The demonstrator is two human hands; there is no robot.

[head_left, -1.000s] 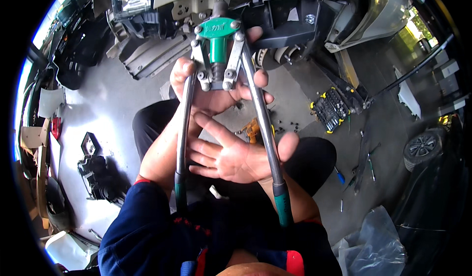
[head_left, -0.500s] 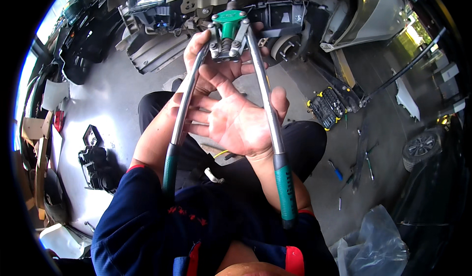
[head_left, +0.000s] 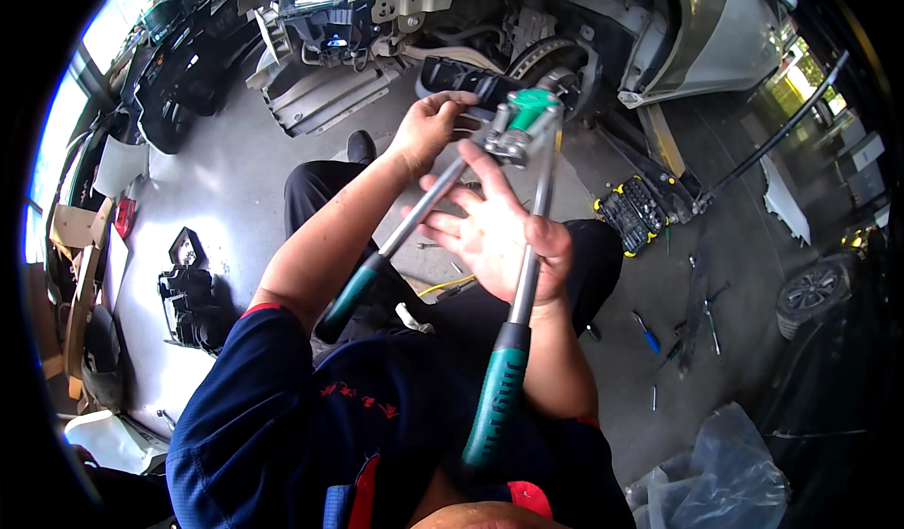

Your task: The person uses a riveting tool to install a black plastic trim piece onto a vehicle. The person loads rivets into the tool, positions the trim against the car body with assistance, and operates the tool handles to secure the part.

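A long-handled hand riveter (head_left: 532, 110) with a green head, bright metal arms and green grips lies across my right hand (head_left: 499, 237). That palm faces up with its fingers spread beneath the tool, and the thumb lies over the right arm. My left hand (head_left: 428, 133) is at the upper left of the riveter head, apart from the grips, its fingers bent round the edge of a black plastic part (head_left: 471, 86). The riveter head partly hides that part's right end. The riveter's grips reach back towards my chest.
In front is a car body (head_left: 716, 30) with an exposed brake disc (head_left: 546, 58). A black and yellow socket set (head_left: 631, 213) lies on the floor at right, near a blue-handled screwdriver (head_left: 646, 333). Clear plastic sheeting (head_left: 720, 472) lies at lower right; a black part (head_left: 188, 303) at left.
The riveter head has swung to the right and nearer, its handles tilting. My left hand has come away from the riveter's head. The black part has shifted left.
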